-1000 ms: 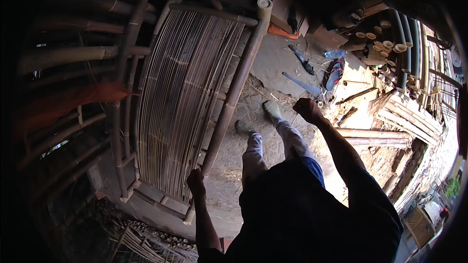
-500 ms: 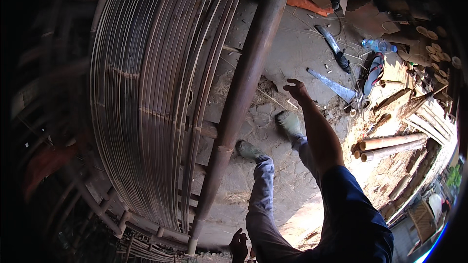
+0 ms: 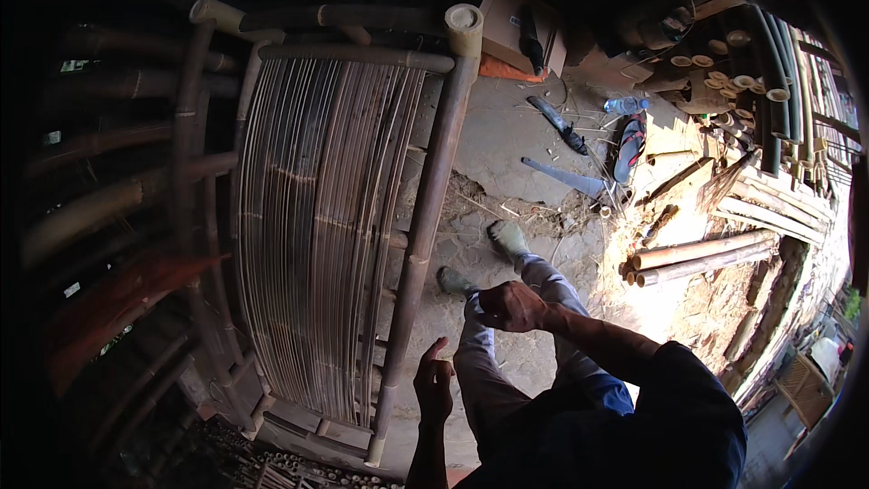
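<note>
My right hand (image 3: 513, 306) hangs over my thighs with its fingers curled in and its back turned up; nothing shows sticking out of it. To its left and lower, my left hand (image 3: 434, 382) is raised beside my leg, one digit stretched up and the others loosely bent, with no object in it. Left of both hands stands a bamboo frame (image 3: 418, 244), nearest my left hand and apart from it. Thin brown slats (image 3: 317, 217) run lengthwise inside the frame, packed close, with some gaps toward the right side.
On the floor ahead lie a saw blade (image 3: 563, 176), a large knife (image 3: 554, 122), a plastic bottle (image 3: 625, 106) and a flip-flop (image 3: 629, 149). Cut bamboo poles (image 3: 701, 258) rest at the right. A cardboard box (image 3: 509, 27) stands beyond the frame's far corner.
My right hand has drawn back toward my body and its fingers have closed. My left hand has risen further into view. The view has shifted, showing the frame's far corner.
</note>
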